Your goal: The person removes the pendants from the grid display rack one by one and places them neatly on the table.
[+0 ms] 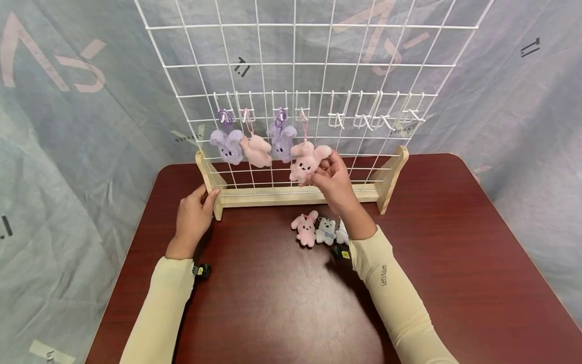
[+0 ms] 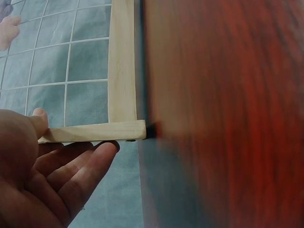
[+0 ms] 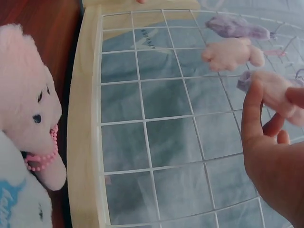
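Note:
My right hand (image 1: 337, 186) pinches a pink plush bunny keychain (image 1: 305, 163) at its side, between thumb and fingers. The bunny faces me and hangs by a pink bead chain (image 1: 305, 129) from a hook on the white wire grid (image 1: 294, 63). In the right wrist view, thumb and fingertips press on the plush (image 3: 271, 90) from both sides. At the grid's lower left, my left hand (image 1: 193, 217) grips the wooden side foot (image 1: 210, 184) of the stand. The left wrist view has the thumb on one face of that wooden piece (image 2: 95, 131) and the fingers against the other.
Left of the held bunny hang a purple plush (image 1: 283, 141), a pink one turned away (image 1: 258, 150) and another purple one (image 1: 227, 145). Several bare white hooks (image 1: 364, 120) sit to the right. On the table (image 1: 254, 303) lie a pink bunny (image 1: 306, 230) and white plushes (image 1: 326, 231).

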`<control>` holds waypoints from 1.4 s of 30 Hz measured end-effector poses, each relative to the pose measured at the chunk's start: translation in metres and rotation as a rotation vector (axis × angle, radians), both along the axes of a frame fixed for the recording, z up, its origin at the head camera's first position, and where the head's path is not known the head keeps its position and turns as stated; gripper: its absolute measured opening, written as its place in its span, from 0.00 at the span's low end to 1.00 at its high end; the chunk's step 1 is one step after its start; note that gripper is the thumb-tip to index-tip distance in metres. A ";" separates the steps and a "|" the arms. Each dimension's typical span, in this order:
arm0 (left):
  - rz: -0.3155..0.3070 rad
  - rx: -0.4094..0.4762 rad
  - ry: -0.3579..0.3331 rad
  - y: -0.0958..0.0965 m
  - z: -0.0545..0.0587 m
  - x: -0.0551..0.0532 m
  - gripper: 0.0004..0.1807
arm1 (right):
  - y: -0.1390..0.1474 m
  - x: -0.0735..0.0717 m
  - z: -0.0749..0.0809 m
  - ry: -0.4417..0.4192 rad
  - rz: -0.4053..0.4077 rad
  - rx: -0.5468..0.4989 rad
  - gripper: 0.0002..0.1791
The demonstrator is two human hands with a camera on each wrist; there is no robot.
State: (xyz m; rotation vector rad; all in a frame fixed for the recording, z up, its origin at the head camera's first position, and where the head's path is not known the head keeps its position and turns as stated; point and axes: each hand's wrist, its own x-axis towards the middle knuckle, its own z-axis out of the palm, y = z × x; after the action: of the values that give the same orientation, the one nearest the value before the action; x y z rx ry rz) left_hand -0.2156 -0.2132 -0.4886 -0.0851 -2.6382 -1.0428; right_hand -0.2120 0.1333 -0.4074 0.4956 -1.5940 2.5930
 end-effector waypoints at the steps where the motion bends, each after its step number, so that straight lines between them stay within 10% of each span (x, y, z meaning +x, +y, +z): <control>1: -0.001 0.000 0.001 0.000 0.001 0.000 0.20 | 0.000 0.000 0.001 0.014 0.017 0.011 0.33; 13: -0.001 -0.015 0.009 0.000 0.001 -0.001 0.21 | -0.012 0.003 0.018 -0.033 -0.086 0.130 0.16; 19: -0.010 -0.006 0.005 0.000 0.002 -0.001 0.23 | -0.011 0.005 0.025 0.069 0.057 0.060 0.12; 42: 0.003 -0.005 -0.004 0.002 0.004 -0.002 0.22 | -0.002 0.012 0.036 0.226 0.298 0.024 0.46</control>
State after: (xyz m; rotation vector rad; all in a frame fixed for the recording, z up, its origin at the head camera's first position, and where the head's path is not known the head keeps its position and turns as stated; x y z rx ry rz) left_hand -0.2171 -0.2117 -0.4849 -0.0794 -2.6441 -1.0361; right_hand -0.2005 0.1311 -0.3713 1.0617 -1.5825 2.5979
